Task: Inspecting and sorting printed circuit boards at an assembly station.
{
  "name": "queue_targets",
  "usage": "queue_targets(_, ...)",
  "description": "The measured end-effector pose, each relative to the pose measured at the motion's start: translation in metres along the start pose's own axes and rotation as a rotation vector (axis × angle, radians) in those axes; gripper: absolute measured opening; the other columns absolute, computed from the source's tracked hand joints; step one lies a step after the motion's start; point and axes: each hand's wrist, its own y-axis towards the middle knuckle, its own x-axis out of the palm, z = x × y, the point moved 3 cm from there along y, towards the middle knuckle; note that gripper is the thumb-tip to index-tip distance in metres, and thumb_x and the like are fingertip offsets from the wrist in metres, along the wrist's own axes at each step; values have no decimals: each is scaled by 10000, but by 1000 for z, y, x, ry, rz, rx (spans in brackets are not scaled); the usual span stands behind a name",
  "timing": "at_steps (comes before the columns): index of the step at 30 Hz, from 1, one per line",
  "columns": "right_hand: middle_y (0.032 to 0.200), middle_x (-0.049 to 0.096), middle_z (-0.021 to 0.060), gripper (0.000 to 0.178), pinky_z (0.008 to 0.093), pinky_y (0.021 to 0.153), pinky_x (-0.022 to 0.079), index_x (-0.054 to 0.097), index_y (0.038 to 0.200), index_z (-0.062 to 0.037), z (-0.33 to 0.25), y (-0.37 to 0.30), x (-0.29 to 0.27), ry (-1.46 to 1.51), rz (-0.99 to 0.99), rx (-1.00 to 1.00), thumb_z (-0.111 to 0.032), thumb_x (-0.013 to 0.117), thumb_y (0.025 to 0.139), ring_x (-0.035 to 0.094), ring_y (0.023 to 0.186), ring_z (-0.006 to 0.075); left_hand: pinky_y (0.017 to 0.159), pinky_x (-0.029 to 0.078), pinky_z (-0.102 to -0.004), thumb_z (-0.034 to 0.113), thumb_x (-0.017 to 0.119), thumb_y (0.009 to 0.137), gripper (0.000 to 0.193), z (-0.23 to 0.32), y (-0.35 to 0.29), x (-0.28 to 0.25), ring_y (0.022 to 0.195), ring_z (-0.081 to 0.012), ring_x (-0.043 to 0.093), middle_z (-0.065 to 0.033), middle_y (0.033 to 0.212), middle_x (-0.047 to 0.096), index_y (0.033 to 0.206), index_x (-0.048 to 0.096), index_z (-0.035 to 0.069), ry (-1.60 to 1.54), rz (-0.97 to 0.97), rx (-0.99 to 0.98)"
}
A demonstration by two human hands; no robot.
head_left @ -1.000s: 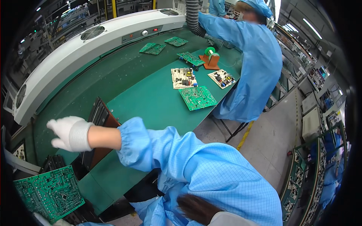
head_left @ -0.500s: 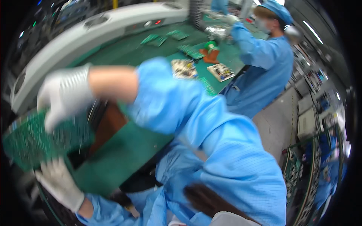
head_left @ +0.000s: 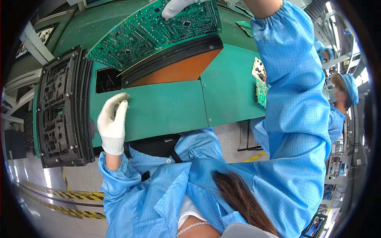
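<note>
A large green printed circuit board (head_left: 158,33) is held tilted at the far side of the bench, its soldered face turned toward me. My right hand (head_left: 176,7), in a white glove, grips it near the upper edge; part of that hand is cut off by the picture's rim. Below the board lie a black-edged orange panel (head_left: 174,71) and a dark rectangular opening (head_left: 108,81). My left hand (head_left: 112,121), gloved too, hovers near the bench's front left, apart from the board. Its fingers are loosely curved with the thumb apart, and nothing shows between them.
A stack of black fixture trays (head_left: 59,111) stands at the left end of the green bench top (head_left: 166,107). Smaller boards (head_left: 261,93) lie to the right, partly behind my right sleeve. Another person (head_left: 337,115) in blue is at the right. Yellow-black tape (head_left: 75,195) marks the floor.
The view has swung left. My left hand, earlier at the board's lower edge, is now away from it. The board is now above the orange panel, still in my right hand.
</note>
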Motion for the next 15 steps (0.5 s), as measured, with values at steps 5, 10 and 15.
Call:
queue_targets(5, 831, 687, 135, 445, 351, 713, 507, 674, 1047, 49, 0, 14, 6, 130, -170, 16, -323, 755, 817, 638, 780, 219, 905, 492, -275, 41, 613, 944, 206, -6, -1, -3, 1008, -163, 640, -105, 1089, 688, 1132, 653, -31, 21, -22, 17)
queue_targets(10, 822, 683, 124, 432, 345, 695, 503, 674, 1045, 45, 5, 16, 9, 79, -122, -6, -314, 754, 818, 632, 765, 209, 905, 492, -277, 39, 612, 942, 200, -5, -1, -3, 1005, -165, 640, -106, 1079, 688, 1123, 657, -34, 32, -5, 33)
queue_targets(15, 834, 688, 121, 400, 340, 687, 509, 672, 1052, 37, 5, 19, 14, 139, -154, -38, -269, 754, 807, 636, 755, 205, 909, 489, -278, 37, 608, 944, 196, -6, -1, -2, 1012, -164, 638, -107, 1084, 688, 1119, 656, -38, 30, 1, 13)
